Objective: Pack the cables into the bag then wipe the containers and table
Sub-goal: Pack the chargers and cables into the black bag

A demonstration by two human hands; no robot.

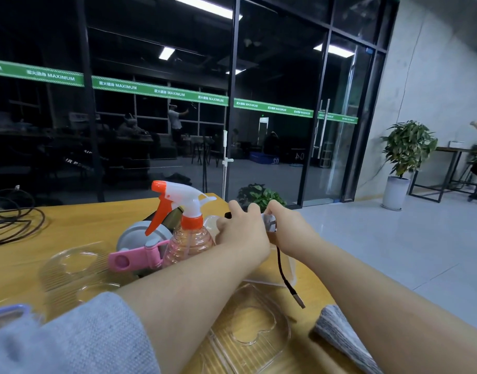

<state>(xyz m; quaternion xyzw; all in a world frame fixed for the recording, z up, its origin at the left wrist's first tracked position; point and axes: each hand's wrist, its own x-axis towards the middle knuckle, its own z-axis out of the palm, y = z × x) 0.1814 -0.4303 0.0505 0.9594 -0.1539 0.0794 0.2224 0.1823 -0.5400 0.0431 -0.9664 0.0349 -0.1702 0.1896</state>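
Head view: left hand (242,228) and right hand (288,228), both curled round a black cable (281,268) above a container (288,273). Cable's long axis hangs toward 5 o'clock from right hand, plug lowest. Bag not identifiable. Spray bottle (187,225) at 9 o'clock.

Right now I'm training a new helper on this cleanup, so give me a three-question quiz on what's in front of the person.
1. True or false: the spray bottle lies on its side.
2. The short black cable with the metal plug dangles from: A) both hands, B) the table edge, C) the bottle trigger.
3. What lies at the table's far left edge?

Key:
1. False; it stands upright.
2. A; the left hand and right hand grip it together.
3. A loose black cable bundle.
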